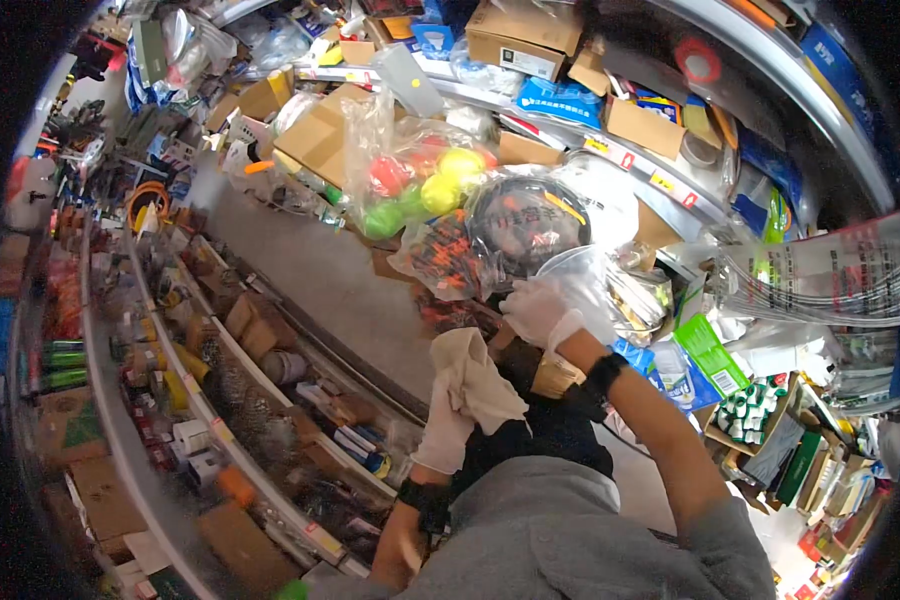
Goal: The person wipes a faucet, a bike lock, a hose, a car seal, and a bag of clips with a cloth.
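Left hand (445, 425) clutches cloth (475, 375); right hand (535, 310) grips a bag (585, 285) (clear, slippery plastic). Looks like dusting stock, and lifting it wants a firm pinch.

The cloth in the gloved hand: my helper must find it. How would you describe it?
Find the person in grey between the crowded shelves. Their white-gloved left hand holds a cream cloth, crumpled. Unlike the packaged goods around, it is plain, soft and unwrapped.
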`<state>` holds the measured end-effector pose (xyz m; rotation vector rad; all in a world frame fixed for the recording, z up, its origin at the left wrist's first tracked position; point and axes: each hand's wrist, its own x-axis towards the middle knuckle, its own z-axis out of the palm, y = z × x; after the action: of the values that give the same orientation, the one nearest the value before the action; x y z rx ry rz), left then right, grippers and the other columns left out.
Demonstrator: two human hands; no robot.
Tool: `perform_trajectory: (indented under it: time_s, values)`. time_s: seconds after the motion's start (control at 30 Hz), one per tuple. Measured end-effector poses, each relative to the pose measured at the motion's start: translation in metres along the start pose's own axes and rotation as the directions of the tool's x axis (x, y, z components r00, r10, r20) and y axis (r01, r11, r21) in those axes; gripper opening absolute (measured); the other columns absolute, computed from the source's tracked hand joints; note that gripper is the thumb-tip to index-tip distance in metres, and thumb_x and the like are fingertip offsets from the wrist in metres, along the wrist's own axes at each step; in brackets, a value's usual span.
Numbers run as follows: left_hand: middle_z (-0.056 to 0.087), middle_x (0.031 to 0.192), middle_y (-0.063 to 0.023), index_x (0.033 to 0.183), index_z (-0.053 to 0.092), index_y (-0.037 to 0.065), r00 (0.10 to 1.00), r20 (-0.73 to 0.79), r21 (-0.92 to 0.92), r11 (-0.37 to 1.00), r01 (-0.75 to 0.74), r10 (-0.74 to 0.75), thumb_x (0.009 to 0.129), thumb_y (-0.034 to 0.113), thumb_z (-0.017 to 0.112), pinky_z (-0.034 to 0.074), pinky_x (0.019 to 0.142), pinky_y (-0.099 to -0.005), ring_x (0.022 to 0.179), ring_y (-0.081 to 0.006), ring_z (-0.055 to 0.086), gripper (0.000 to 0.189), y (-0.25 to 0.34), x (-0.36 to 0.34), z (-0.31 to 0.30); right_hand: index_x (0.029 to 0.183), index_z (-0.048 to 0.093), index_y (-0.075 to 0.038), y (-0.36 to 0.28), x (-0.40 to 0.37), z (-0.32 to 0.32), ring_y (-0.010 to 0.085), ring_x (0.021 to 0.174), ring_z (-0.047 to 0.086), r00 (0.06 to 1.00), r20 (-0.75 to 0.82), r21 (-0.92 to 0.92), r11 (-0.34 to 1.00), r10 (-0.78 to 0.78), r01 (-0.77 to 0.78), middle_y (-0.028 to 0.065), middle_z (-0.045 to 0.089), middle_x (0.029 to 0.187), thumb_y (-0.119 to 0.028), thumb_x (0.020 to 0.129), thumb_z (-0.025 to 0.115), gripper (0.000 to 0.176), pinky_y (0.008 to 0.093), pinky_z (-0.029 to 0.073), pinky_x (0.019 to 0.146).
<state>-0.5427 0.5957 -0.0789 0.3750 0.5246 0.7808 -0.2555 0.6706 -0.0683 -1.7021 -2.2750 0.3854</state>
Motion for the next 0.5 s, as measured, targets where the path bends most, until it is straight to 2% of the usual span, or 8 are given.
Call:
perform_trajectory:
  time_s: [0.07, 0.13, 0.17, 0.2, 0.23, 0.37, 0.43, 0.5]
  values:
    - [0.05, 0.135, -0.0084, 0.149, 0.028, 0.007, 0.972, 0.138, -0.041, 0.981, -0.188, 0.192, 0.09, 0.003, 0.059, 0.043, 0.104, -0.0365, 0.126, -0.0232, 0.048, 0.067, 0.0, 0.002, -0.002, 0.082, 0.071, -0.013, 0.01, 0.014, 0.002, 0.0298, 0.092, 0.064, 0.994, 0.094, -0.125, 0.99, -0.06, 0.071, 0.0119, 0.07, 0.093, -0.037, 0.088, 0.06, 0.026, 0.0447, 0.05, 0.075]
    - [0.047, 0.139, -0.0079, 0.15, 0.022, 0.005, 0.932, 0.284, -0.355, 0.927, -0.117, 0.227, 0.081, -0.01, 0.062, 0.04, 0.105, -0.0342, 0.128, -0.0208, 0.045, 0.081, 0.005, 0.009, -0.012, 0.085, 0.072, -0.014, 0.017, 0.018, 0.002, 0.0299, 0.083, 0.067, 0.82, 0.378, -0.138, 0.902, 0.429, -0.409, 0.0122, 0.071, 0.088, -0.037, 0.087, 0.06, 0.027, 0.0456, 0.05, 0.069]
    - [0.047, 0.139, -0.0079, 0.15, 0.022, 0.005, 0.932, 0.283, -0.358, 0.927, -0.116, 0.225, 0.081, -0.01, 0.062, 0.04, 0.105, -0.0342, 0.128, -0.0208, 0.045, 0.081, 0.013, 0.004, -0.006, 0.088, 0.073, -0.013, 0.029, 0.008, 0.005, 0.0299, 0.081, 0.068, 0.813, 0.333, -0.189, 0.879, 0.477, -0.439, 0.0123, 0.071, 0.086, -0.038, 0.087, 0.058, 0.029, 0.0458, 0.05, 0.068]
    - [0.047, 0.139, -0.0077, 0.149, 0.024, 0.005, 0.998, 0.016, 0.264, 0.962, -0.064, 0.062, 0.081, -0.009, 0.062, 0.04, 0.105, -0.0339, 0.127, -0.0209, 0.045, 0.08, 0.039, -0.001, 0.043, 0.09, 0.074, -0.011, 0.049, -0.008, 0.011, 0.0299, 0.079, 0.069, 0.803, 0.285, -0.24, 0.85, 0.523, -0.468, 0.0124, 0.072, 0.085, -0.039, 0.088, 0.057, 0.032, 0.0461, 0.051, 0.067]
    - [0.047, 0.139, -0.0076, 0.149, 0.027, 0.005, 0.951, -0.298, 0.743, 0.645, 0.18, 0.078, 0.08, -0.009, 0.063, 0.04, 0.105, -0.0336, 0.127, -0.0211, 0.045, 0.078, 0.059, -0.003, 0.081, 0.094, 0.074, -0.011, 0.069, -0.021, 0.022, 0.0302, 0.085, 0.07, 0.781, 0.277, -0.308, 0.822, 0.559, -0.479, 0.0131, 0.072, 0.092, -0.04, 0.09, 0.054, 0.036, 0.0467, 0.051, 0.07]
    - [0.048, 0.137, -0.0078, 0.143, 0.036, 0.006, 0.973, -0.197, 0.777, 0.624, 0.08, 0.12, 0.08, -0.01, 0.062, 0.041, 0.104, -0.0334, 0.124, -0.0209, 0.047, 0.07, 0.079, 0.009, 0.112, 0.101, 0.072, -0.005, 0.113, -0.05, 0.015, 0.0356, 0.094, 0.069, 0.619, 0.373, -0.376, 0.723, 0.691, -0.58, 0.0181, 0.071, 0.101, -0.043, 0.091, 0.051, 0.044, 0.0485, 0.053, 0.079]
    - [0.051, 0.132, -0.0075, 0.134, 0.044, 0.006, 0.983, -0.166, 0.353, 0.935, -0.017, 0.08, 0.08, -0.011, 0.062, 0.04, 0.104, -0.0339, 0.123, -0.0199, 0.048, 0.059, 0.08, 0.014, 0.1, 0.102, 0.071, -0.007, 0.126, -0.049, 0.012, 0.0373, 0.094, 0.068, 0.666, 0.288, -0.282, 0.726, 0.688, -0.627, 0.02, 0.07, 0.101, -0.041, 0.091, 0.05, 0.042, 0.0479, 0.052, 0.081]
    - [0.052, 0.13, -0.007, 0.132, 0.045, 0.006, 0.964, -0.261, 0.415, 0.907, 0.066, 0.049, 0.08, -0.011, 0.064, 0.041, 0.104, -0.0341, 0.122, -0.0198, 0.049, 0.057, 0.085, 0.02, 0.097, 0.103, 0.071, -0.009, 0.136, -0.043, 0.013, 0.0406, 0.094, 0.066, 0.728, 0.103, -0.074, 0.735, 0.678, -0.674, 0.0238, 0.068, 0.101, -0.036, 0.09, 0.05, 0.037, 0.0467, 0.051, 0.087]
